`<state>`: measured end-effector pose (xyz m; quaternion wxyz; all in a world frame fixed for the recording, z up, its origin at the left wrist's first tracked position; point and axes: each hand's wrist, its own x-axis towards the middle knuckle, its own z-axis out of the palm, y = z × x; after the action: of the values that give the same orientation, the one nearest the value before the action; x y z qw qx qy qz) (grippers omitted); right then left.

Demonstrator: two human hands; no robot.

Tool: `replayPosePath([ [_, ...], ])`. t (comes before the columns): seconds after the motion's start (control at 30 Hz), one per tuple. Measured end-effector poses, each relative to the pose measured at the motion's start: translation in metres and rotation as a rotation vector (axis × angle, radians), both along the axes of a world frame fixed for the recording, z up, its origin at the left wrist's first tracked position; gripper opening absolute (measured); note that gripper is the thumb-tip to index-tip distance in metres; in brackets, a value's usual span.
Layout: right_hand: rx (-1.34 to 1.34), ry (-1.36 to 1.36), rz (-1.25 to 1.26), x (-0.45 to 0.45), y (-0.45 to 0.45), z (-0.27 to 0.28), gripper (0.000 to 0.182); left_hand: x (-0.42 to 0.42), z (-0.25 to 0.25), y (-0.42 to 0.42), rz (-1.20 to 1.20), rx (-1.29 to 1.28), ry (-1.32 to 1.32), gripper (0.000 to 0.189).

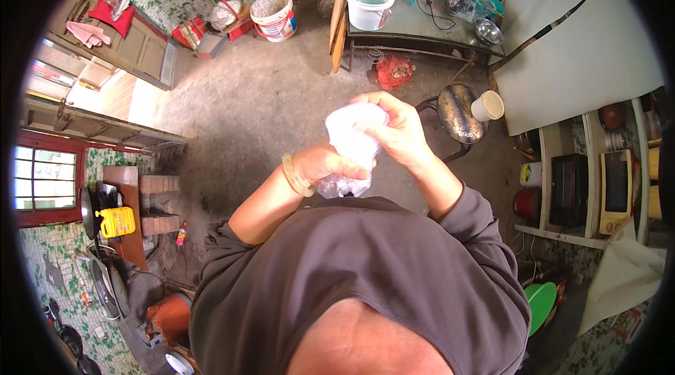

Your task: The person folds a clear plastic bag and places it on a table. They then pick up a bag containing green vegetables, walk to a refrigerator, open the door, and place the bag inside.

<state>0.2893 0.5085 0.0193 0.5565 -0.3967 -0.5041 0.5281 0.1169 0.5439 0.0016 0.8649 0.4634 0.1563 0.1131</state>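
Observation:
Close in front of my chest I hold a bright white bundle [354, 124] partly wrapped in clear plastic film. Glare washes out its surface, so I cannot tell what it is made of. My left hand [332, 161], with a pale bangle at the wrist, grips the lower part of the bundle. Crumpled clear plastic [343, 186] hangs out below that hand. Around the upper right edge of the bundle, my right hand [399, 127] has its thumb pressed on the near face and its fingers behind.
Ahead stands a table [416, 40] bearing a white bucket [370, 5] of liquid. A stool [457, 111] with a lidded tub [488, 106] is at my right, beside shelves [574, 195]. A paint bucket [274, 17] and dustpan [212, 43] sit far left. A bottle [181, 233] stands on the floor.

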Motion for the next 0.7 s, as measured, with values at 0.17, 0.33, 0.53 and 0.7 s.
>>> replayPosePath([
  [0.17,0.08,-0.283,-0.318,0.018,-0.004,-0.001,0.02,0.036,0.01,-0.014,0.168,-0.02,0.03,0.051],
  [0.33,0.25,-0.537,-0.532,0.047,-0.006,-0.002,0.024,0.059,0.023,-0.014,0.27,-0.004,0.032,0.049],
  [0.53,0.371,-0.611,-0.61,0.063,-0.008,0.002,0.025,0.085,0.015,-0.024,0.374,0.112,0.083,0.044],
  [0.7,0.234,-0.206,-0.418,0.081,-0.005,-0.008,0.056,0.096,0.002,-0.011,0.492,0.108,0.092,0.039],
])
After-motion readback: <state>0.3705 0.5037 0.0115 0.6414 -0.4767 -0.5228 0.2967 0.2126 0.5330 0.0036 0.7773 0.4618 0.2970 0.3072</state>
